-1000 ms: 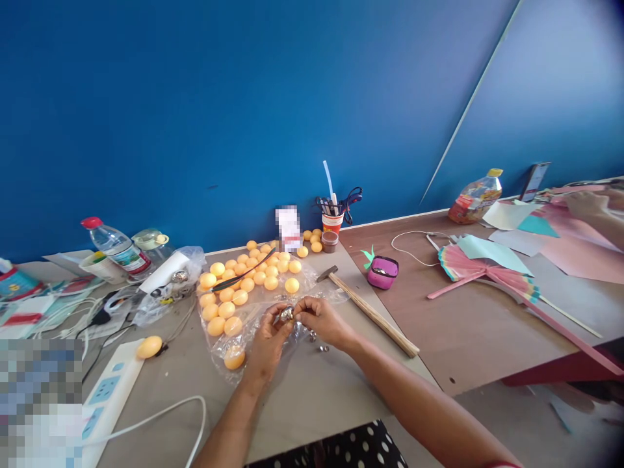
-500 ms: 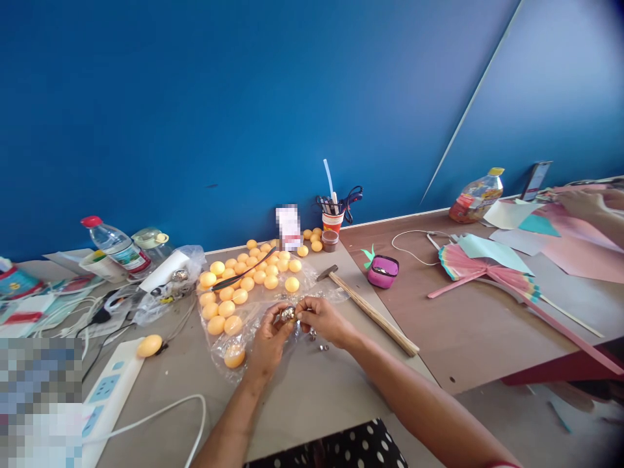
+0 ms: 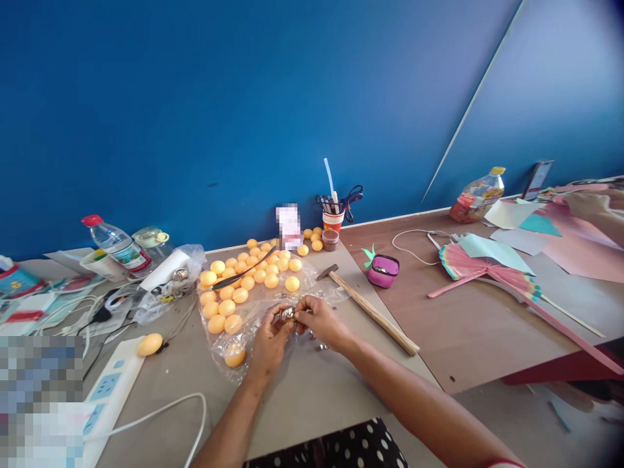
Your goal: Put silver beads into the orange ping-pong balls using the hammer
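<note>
My left hand [image 3: 270, 338] is closed around a shiny, rounded metal piece [image 3: 287, 313], with the thumb at its near side. The fingers of my right hand [image 3: 319, 320] pinch at the right side of the same piece; whether they also hold something smaller is hidden. A few small shiny metal bits [image 3: 323, 347] lie on the table just below my right hand. Behind and left of my hands, several orange balls [image 3: 240, 296] rest on a clear plastic bag [image 3: 253, 311], a black strip [image 3: 227, 282] lying across them.
A wooden-handled hammer [image 3: 375, 313] lies right of my hands. Beyond it sit a purple pouch [image 3: 383, 270] and a pink fan [image 3: 480, 270]. A paper cup of tools [image 3: 333, 221] stands by the wall. At left are a power strip [image 3: 110, 383] and a bottle [image 3: 117, 246]. Another person's hand [image 3: 597, 208] is far right.
My right fingers have shifted slightly against the metal piece, which looks turned a little. My left hand stays almost where it was. The other person's hand at far right has moved slightly.
</note>
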`<state>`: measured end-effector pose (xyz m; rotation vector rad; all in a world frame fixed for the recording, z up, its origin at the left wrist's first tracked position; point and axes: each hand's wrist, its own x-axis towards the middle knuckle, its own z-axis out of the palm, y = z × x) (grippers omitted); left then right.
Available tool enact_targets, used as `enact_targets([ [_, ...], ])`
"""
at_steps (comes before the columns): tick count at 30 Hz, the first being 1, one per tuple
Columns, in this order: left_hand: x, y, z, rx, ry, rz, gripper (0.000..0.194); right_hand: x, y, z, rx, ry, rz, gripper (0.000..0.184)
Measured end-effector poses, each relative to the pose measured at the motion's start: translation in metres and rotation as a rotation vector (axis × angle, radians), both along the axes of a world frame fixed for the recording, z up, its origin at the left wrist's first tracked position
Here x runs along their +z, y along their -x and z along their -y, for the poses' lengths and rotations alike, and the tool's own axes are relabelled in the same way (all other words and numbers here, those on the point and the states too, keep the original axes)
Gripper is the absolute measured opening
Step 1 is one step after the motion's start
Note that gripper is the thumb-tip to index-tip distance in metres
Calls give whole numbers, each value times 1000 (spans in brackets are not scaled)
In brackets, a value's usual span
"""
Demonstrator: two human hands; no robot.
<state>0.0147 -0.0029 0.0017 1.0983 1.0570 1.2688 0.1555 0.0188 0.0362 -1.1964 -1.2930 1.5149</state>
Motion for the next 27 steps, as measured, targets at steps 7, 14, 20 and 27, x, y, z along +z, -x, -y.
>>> enact_targets([
  [7,2,-1,0,19,29,11,37,0,2,-1,-5,37,17,9],
  [14,8,-3,1,-17,54,241,40,8,-23,-11,202,-1,2,5],
  [20,21,-3,3,-53,128,449,34,18,-52,-13,471,-158,341,8],
  [27,22,-1,0,-7,143,490,34,18,-54,-10,565,-343,768,15],
])
